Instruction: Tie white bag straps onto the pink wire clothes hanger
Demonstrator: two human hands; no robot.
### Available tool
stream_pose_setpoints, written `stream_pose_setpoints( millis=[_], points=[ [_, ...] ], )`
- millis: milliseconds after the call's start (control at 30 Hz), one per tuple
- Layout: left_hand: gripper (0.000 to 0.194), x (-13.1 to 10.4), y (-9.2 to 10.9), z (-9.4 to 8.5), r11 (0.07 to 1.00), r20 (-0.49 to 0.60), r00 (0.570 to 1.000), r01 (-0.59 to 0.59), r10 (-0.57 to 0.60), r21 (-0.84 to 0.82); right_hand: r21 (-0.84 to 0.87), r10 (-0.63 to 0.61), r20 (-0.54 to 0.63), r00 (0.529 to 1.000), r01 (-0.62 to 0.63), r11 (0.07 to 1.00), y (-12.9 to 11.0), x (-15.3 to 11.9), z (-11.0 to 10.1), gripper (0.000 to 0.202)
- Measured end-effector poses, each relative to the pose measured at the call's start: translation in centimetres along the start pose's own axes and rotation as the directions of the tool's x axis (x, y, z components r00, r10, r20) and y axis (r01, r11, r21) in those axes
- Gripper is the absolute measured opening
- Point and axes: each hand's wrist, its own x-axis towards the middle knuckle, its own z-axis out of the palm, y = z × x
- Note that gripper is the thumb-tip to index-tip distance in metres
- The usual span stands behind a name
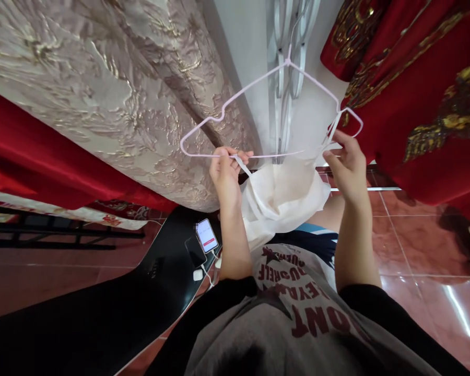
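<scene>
Pink hanger (254, 86) is held up before the person, hook pointing away, long axis running left to right. The left hand (227, 169) grasps its bottom bar and a strap of the white garment (284, 196); the right hand (348, 164) pinches the other strap, looped over the right shoulder. Its left end overlaps the pale cloth (141, 99) in view, its right end the red cloth (426, 120). Upside-down shirt (297, 313) lettering includes "ONT". Phones lie on the black bench (113, 297).

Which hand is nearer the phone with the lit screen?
Left. The left hand is just beyond the lit phone, on the hanger's bottom bar; the right hand is well off to the right, at the white strap.
</scene>
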Motion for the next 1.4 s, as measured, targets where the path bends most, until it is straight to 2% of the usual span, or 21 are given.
stream_pose_setpoints(
  millis=[67,200,267,367,467,533,567,600,667,700,733,800,867,900,967,1000,1067,1133,1267,1333,1400],
  points=[
    [0.043,0.0,0.1,0.1,1.000,0.011,1.000,-0.015,0.015,-0.003,0.059,0.049,0.065,0.997,-0.053,0.997,-0.3,1.1,0.0,0.033],
    [0.042,-0.1,0.3,0.0,1.000,0.042,0.999,-0.023,0.024,-0.021,0.143,0.104,-0.023,0.994,-0.099,0.985,-3.0,2.9,0.2,0.016],
    [0.042,-0.2,0.5,0.1,1.000,0.030,0.999,-0.010,0.011,-0.009,0.169,0.105,-0.037,0.994,-0.097,0.981,-4.6,3.8,0.1,0.009],
    [0.042,-0.3,0.7,0.3,1.000,0.013,1.000,0.011,-0.011,0.004,0.219,0.042,-0.046,0.998,-0.031,0.975,-6.2,5.5,-0.7,0.004],
    [0.042,-0.4,0.6,0.5,1.000,0.009,1.000,0.028,-0.028,-0.013,0.257,0.002,-0.108,0.994,0.026,0.966,-5.9,7.1,-2.1,0.006],
    [0.042,-0.5,0.4,0.6,0.999,0.007,0.999,0.047,-0.047,-0.022,0.286,0.033,-0.185,0.982,0.022,0.958,-4.6,7.7,-3.1,0.010],
    [0.041,-0.5,0.3,0.6,0.998,0.009,0.998,0.055,-0.055,-0.024,0.322,0.071,-0.268,0.961,0.020,0.947,-3.8,7.7,-3.4,0.009],
    [0.041,-0.5,0.2,0.6,0.998,0.011,0.998,0.059,-0.058,-0.026,0.367,0.118,-0.381,0.917,0.032,0.930,-3.1,7.5,-3.6,0.008],
    [0.040,-0.4,0.1,0.4,0.998,0.025,0.998,0.056,-0.055,-0.035,0.422,0.186,-0.570,0.801,0.091,0.902,-1.8,6.4,-3.3,0.006],
    [0.039,-0.4,0.0,0.3,0.998,0.036,0.998,0.054,-0.052,-0.042,0.408,0.173,-0.621,0.764,0.127,0.904,-1.5,5.5,-2.9,0.006],
    [0.039,-0.4,0.0,0.2,0.997,0.045,0.998,0.055,-0.053,-0.047,0.368,0.120,-0.638,0.760,0.164,0.915,-1.3,4.6,-2.4,0.006],
    [0.039,-0.4,-0.1,0.2,0.996,0.056,0.996,0.069,-0.067,-0.047,0.242,-0.065,-0.534,0.843,0.226,0.944,-1.6,2.7,-0.9,0.011],
    [0.039,-0.5,-0.2,0.4,0.995,0.054,0.995,0.091,-0.089,-0.035,0.094,-0.216,-0.286,0.934,0.251,0.963,-2.3,1.3,0.6,0.022],
    [0.038,-0.6,-0.3,0.5,0.995,0.049,0.994,0.095,-0.094,-0.029,0.015,-0.246,-0.132,0.960,0.250,0.968,-2.6,0.9,1.3,0.027],
    [0.036,-0.8,-0.6,0.5,0.996,0.042,0.995,0.087,-0.086,-0.023,-0.116,-0.224,0.132,0.966,0.240,0.964,-3.0,0.4,2.4,0.030],
    [0.034,-0.9,-0.8,0.4,0.997,0.039,0.996,0.079,-0.079,-0.020,-0.156,-0.203,0.201,0.958,0.236,0.959,-3.0,0.3,2.8,0.028],
    [0.030,-0.8,-1.0,-0.3,0.999,-0.001,0.999,0.043,-0.043,-0.018,-0.180,-0.187,0.249,0.950,0.235,0.955,-2.9,0.2,3.0,0.022],
    [0.029,-0.5,-1.1,-1.5,0.999,-0.101,0.994,-0.038,0.035,-0.025,-0.164,-0.200,0.240,0.950,0.243,0.956,-2.5,-0.1,3.0,0.019],
    [0.041,0.9,-0.1,-4.6,0.967,-0.324,0.915,-0.256,0.239,-0.011,-0.124,-0.255,0.195,0.947,0.282,0.951,-2.0,-1.0,2.6,0.017],
    [0.046,1.8,1.1,-5.7,0.950,-0.326,0.895,-0.312,0.304,0.027,-0.114,-0.273,0.196,0.942,0.298,0.948,-2.0,-1.1,2.4,0.016],
    [0.045,2.7,2.5,-6.2,0.938,-0.232,0.909,-0.339,0.346,0.068,-0.116,-0.281,0.211,0.936,0.310,0.944,-2.3,-1.1,2.0,0.014]
  ],
)
